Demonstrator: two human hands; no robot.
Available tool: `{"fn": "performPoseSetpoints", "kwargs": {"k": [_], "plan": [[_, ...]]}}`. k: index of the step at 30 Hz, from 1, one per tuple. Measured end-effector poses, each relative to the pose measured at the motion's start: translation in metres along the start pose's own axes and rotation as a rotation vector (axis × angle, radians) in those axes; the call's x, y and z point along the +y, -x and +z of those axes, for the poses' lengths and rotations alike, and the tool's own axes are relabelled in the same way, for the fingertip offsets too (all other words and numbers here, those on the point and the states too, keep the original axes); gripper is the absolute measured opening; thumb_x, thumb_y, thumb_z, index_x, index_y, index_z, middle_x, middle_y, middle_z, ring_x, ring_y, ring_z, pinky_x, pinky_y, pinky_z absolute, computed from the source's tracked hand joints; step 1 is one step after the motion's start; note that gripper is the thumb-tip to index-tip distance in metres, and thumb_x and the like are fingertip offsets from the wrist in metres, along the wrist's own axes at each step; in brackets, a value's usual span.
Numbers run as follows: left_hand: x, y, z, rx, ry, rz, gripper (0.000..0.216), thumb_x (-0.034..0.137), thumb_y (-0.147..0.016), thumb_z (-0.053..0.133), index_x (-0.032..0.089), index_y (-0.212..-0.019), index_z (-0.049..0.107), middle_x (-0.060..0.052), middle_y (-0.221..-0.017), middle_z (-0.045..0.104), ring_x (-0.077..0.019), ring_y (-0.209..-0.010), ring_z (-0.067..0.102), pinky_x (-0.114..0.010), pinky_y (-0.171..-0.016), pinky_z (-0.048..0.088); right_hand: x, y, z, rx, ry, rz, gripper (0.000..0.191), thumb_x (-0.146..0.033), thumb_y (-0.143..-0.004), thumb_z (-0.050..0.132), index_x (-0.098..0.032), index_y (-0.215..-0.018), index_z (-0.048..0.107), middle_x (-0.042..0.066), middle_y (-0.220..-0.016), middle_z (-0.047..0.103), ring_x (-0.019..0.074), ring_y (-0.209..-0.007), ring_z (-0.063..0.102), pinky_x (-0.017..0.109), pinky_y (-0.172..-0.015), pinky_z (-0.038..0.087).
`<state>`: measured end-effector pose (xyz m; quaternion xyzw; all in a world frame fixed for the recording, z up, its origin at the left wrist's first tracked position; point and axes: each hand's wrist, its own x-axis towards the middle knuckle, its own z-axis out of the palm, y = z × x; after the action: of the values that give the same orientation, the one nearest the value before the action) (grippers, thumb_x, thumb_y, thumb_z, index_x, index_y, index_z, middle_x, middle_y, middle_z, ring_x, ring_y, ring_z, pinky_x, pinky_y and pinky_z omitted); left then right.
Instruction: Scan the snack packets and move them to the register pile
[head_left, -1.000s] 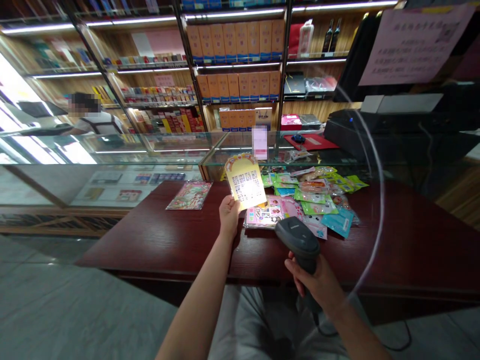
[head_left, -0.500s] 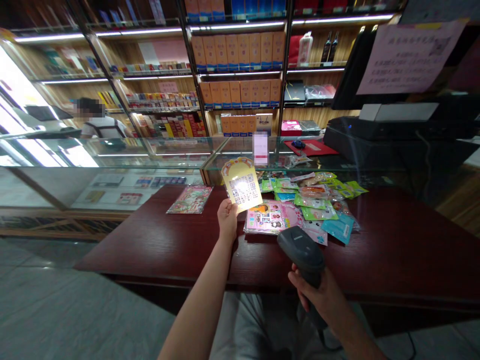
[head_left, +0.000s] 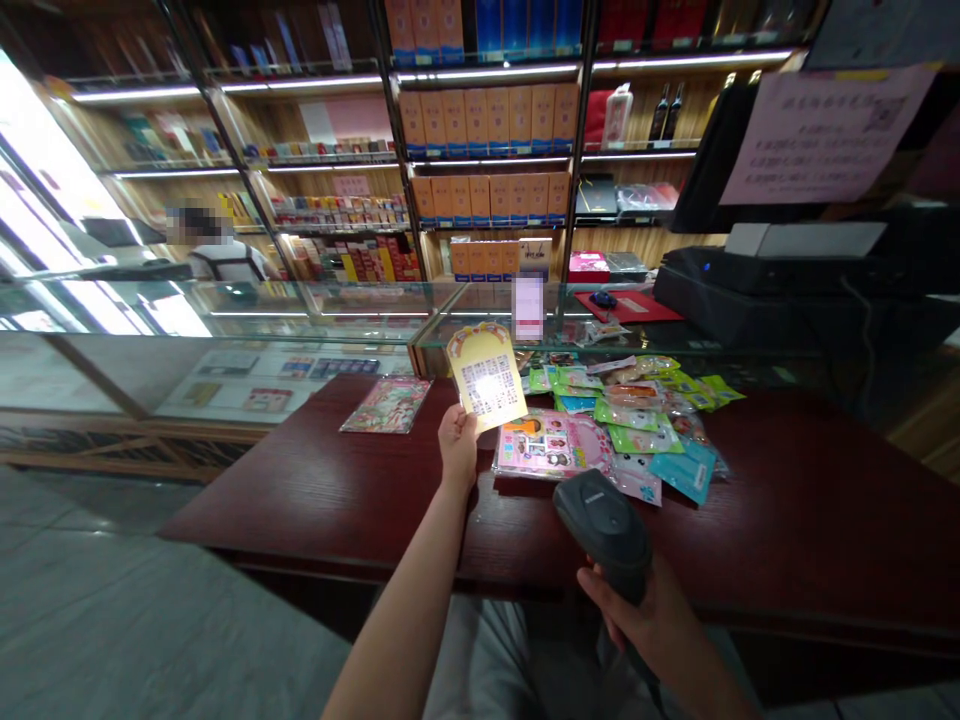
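My left hand [head_left: 458, 445] holds a yellow sticker card [head_left: 487, 376] upright by its lower left corner, above the dark red wooden table [head_left: 315, 480]. A bright spot of light falls on the card's printed face. My right hand [head_left: 641, 615] grips the handle of a dark grey barcode scanner [head_left: 602, 520], whose head faces the card from below and to the right. Just right of the card lies a pink sticker sheet [head_left: 547, 447] at the near edge of a pile of several colourful packets [head_left: 637, 415].
A single pink packet [head_left: 386, 404] lies on the table to the left. Glass display counters [head_left: 300, 320] run behind the table, with a black till [head_left: 780, 275] at the right. Shelves of boxes fill the back wall. A person [head_left: 217, 255] sits far left.
The view has tilted slightly, so everything sits lower in the frame. The scanner's light spot now shows on the card. Both hands keep their hold in nearly the same pose.
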<state>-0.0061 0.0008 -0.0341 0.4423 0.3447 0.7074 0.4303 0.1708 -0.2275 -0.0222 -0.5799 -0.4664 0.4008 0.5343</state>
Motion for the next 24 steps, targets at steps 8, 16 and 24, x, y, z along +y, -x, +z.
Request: {"fn": "performPoseSetpoints", "kwargs": {"k": [8,16,24], "plan": [[0.000,0.000,0.000,0.003,0.000,-0.020,0.021,0.030,-0.075,0.062,0.018,-0.092,0.058,-0.005,-0.096,0.071,-0.0191,-0.088,0.068,-0.033,-0.079,0.056,-0.006,-0.002,0.004,-0.023,-0.015,-0.007,0.036,-0.053,-0.072,0.072,-0.020,-0.071,0.057,-0.009,-0.038,0.043,0.0093,-0.029,0.039,0.022,-0.032,0.033],[0.002,0.002,0.002,0.007,0.093,-0.050,0.029,0.031,-0.073,0.069,0.016,-0.094,0.058,-0.006,-0.096,0.071,-0.0187,-0.087,0.068,-0.035,-0.080,0.055,-0.005,-0.008,0.007,-0.024,-0.071,0.018,0.038,-0.053,-0.069,0.074,-0.020,-0.078,0.058,-0.011,-0.039,0.043,0.0088,-0.030,0.038,0.021,-0.032,0.035],[0.004,0.006,-0.002,-0.044,0.090,-0.008,0.034,0.036,-0.072,0.073,0.015,-0.095,0.060,-0.006,-0.091,0.072,-0.0164,-0.079,0.069,-0.029,-0.075,0.055,-0.012,-0.027,0.015,-0.067,-0.120,-0.024,0.037,-0.049,-0.068,0.077,-0.022,-0.069,0.052,-0.009,-0.045,0.047,0.0083,-0.031,0.039,0.021,-0.032,0.035]]}}
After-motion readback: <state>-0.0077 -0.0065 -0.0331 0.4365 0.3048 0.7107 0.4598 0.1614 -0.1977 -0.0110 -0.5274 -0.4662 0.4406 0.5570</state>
